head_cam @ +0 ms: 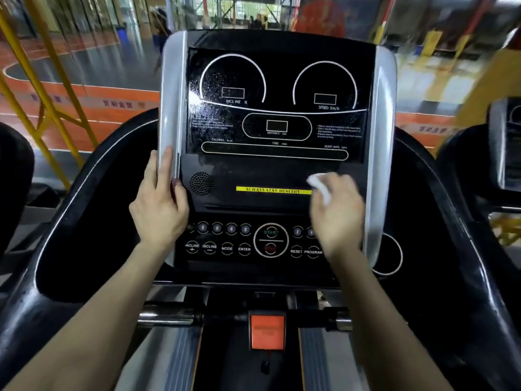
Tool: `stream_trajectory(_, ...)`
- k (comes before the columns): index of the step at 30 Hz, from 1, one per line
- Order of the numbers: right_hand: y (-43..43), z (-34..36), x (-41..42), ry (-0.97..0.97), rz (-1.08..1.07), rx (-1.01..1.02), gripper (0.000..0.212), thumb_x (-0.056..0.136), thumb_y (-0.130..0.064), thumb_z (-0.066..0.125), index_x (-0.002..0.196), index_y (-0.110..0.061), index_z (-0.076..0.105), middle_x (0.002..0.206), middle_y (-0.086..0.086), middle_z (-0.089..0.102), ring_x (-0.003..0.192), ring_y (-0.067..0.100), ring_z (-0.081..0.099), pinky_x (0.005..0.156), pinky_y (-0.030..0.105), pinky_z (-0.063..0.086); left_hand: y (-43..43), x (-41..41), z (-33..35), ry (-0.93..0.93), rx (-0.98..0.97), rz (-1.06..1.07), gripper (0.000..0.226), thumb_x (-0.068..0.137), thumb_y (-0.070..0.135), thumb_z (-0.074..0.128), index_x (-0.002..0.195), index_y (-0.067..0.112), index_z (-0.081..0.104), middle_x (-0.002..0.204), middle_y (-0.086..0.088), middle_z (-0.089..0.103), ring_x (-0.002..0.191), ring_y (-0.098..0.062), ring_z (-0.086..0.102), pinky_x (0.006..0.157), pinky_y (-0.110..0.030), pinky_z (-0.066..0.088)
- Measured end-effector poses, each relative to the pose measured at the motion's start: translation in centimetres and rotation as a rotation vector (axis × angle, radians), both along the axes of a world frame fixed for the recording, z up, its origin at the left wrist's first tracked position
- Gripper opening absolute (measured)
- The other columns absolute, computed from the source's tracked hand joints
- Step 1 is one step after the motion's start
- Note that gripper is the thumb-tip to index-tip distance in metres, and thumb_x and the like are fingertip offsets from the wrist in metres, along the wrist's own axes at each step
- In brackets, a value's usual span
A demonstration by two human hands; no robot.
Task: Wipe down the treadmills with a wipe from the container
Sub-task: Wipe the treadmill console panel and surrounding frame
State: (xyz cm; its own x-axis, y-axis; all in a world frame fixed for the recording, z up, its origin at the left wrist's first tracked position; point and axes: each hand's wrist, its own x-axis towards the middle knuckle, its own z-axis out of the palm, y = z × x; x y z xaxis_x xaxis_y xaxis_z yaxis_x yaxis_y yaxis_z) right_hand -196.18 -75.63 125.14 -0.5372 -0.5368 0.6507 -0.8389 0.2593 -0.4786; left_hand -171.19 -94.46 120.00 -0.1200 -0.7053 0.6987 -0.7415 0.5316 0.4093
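The treadmill's black console point(276, 170) with silver side trim fills the middle of the view. My right hand point(337, 213) presses a crumpled white wipe point(320, 186) against the console's middle band, at the right end of the yellow "ALWAYS STAY HEALTHY" strip point(270, 190); the hand is motion-blurred. My left hand point(159, 206) grips the lower part of the silver left trim point(169, 108), fingers behind its edge and thumb on the front. The upper display looks wet and speckled. The wipe container is out of view.
Black curved handrails point(70, 215) flank the console. An orange safety key block point(267, 331) sits below it between chrome grip bars. Another treadmill console point(504, 142) stands at the right. Yellow metal frames point(53, 108) and an orange floor lie beyond.
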Motion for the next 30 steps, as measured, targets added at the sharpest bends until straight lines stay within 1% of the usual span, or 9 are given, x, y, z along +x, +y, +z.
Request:
stream_trajectory(3,3.4,-0.7,-4.4,-0.102,-0.264,-0.091,0.024,0.095,-0.012,0.064,0.115,-0.02,0.072,0.109,0.01,0.063,0.09,0.036,0.063,0.081,0.041,0.045,-0.3,-0.3,-0.1,0.002,-0.005,0.017,0.071,0.105,0.027,0.046,0.171,0.037,0.021,0.172,-0.006,0.034,0.138,-0.036,0.052,0.086,-0.059,0.055)
stream_trajectory(7,0.6,-2.4,0.0,0.089,0.092,-0.011,0.032,0.097,0.0,0.062,0.116,-0.019,0.079,0.099,0.0,0.06,0.092,0.024,0.06,0.085,0.032,0.05,0.0,-0.8,-0.1,0.001,-0.097,0.054,0.069,0.098,0.018,0.049,0.166,0.017,0.034,0.173,-0.019,0.028,0.156,-0.039,0.033,0.121,-0.059,0.035)
stream_trajectory(9,0.5,-2.4,-0.6,0.129,0.199,0.037,0.033,0.098,0.002,0.063,0.117,-0.019,0.08,0.096,-0.004,0.058,0.095,0.02,0.058,0.086,0.032,0.054,1.3,-2.6,0.5,-0.007,-0.159,0.031,0.061,0.095,0.017,0.055,0.155,0.01,0.048,0.172,-0.018,0.03,0.16,-0.037,0.028,0.128,-0.058,0.023)
stream_trajectory(13,0.7,1.9,-6.5,0.167,0.075,0.018,0.033,0.097,-0.004,0.063,0.121,-0.022,0.078,0.1,-0.003,0.057,0.087,0.024,0.062,0.076,0.035,0.056,5.3,-8.4,3.0,-0.065,-0.286,-0.231,0.035,0.104,0.021,0.057,0.135,0.009,0.066,0.161,-0.013,0.05,0.155,-0.033,0.039,0.129,-0.061,0.02)
stream_trajectory(17,-3.3,9.5,-11.7,0.309,-0.025,0.024,0.032,0.094,-0.005,0.065,0.122,-0.015,0.078,0.1,0.013,0.062,0.09,0.037,0.064,0.077,0.039,0.051,7.8,-14.1,6.0,-0.142,-0.269,-0.365,0.038,0.106,0.027,0.055,0.138,0.008,0.065,0.158,-0.012,0.054,0.15,-0.032,0.045,0.129,-0.052,0.025)
stream_trajectory(21,0.4,4.9,-8.7,0.254,0.055,0.07,0.03,0.099,-0.001,0.058,0.117,-0.024,0.067,0.102,0.013,0.065,0.094,0.038,0.065,0.081,0.043,0.056,8.1,-16.7,6.8,-0.193,-0.217,-0.31,0.042,0.106,0.032,0.054,0.142,0.012,0.063,0.16,-0.008,0.053,0.148,-0.029,0.045,0.127,-0.046,0.028)
stream_trajectory(24,5.3,-1.5,-6.6,0.314,0.151,0.079,0.039,0.094,0.01,0.06,0.121,-0.013,0.077,0.106,0.011,0.069,0.099,0.032,0.065,0.079,0.045,0.061,8.2,-17.0,5.9,-0.227,-0.251,-0.282,0.047,0.104,0.031,0.057,0.146,0.01,0.062,0.163,-0.011,0.05,0.15,-0.031,0.043,0.127,-0.048,0.029)
stream_trajectory(27,2.2,1.5,-9.7,0.321,0.081,0.062,0.033,0.09,0.005,0.061,0.114,-0.009,0.079,0.102,0.01,0.066,0.097,0.035,0.064,0.079,0.046,0.06,8.5,-17.4,5.8,-0.248,-0.255,-0.24,0.052,0.102,0.03,0.057,0.148,0.008,0.059,0.165,-0.014,0.047,0.152,-0.033,0.042,0.128,-0.051,0.028)
stream_trajectory(30,-3.1,7.7,-12.2,0.345,-0.047,0.027,0.042,0.088,0.007,0.063,0.126,-0.007,0.075,0.108,0.012,0.066,0.103,0.037,0.061,0.08,0.044,0.057,8.7,-17.5,6.2,-0.281,-0.259,-0.223,0.053,0.1,0.03,0.058,0.147,0.007,0.06,0.163,-0.016,0.048,0.151,-0.035,0.043,0.126,-0.053,0.03)
